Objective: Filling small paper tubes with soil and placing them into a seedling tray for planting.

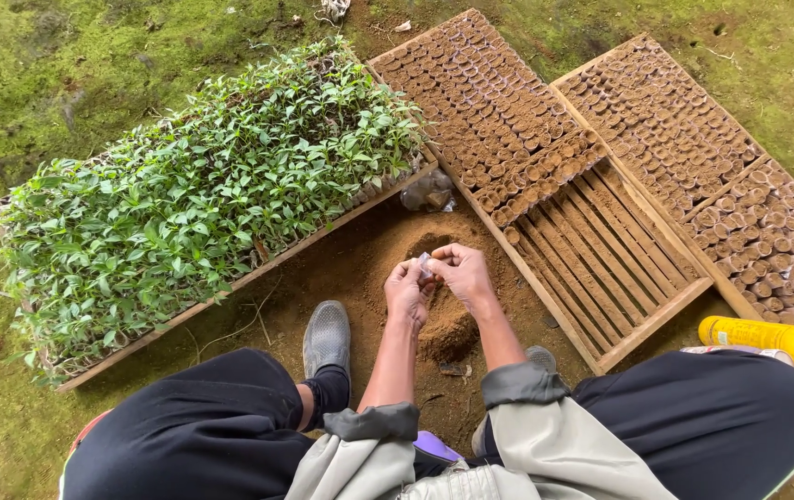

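Brown loose soil lies heaped on the ground between a seated person's knees, under both hands. Left hand and right hand meet above the heap, fingertips pinched narrowly on a small clear plastic sleeve. At left, a wooden tray is crowded with leafy green seedlings. At right, two slatted wooden trays hold rows of small soil-filled cylinders, one partly bare. Yellow bottle lies by the right knee.
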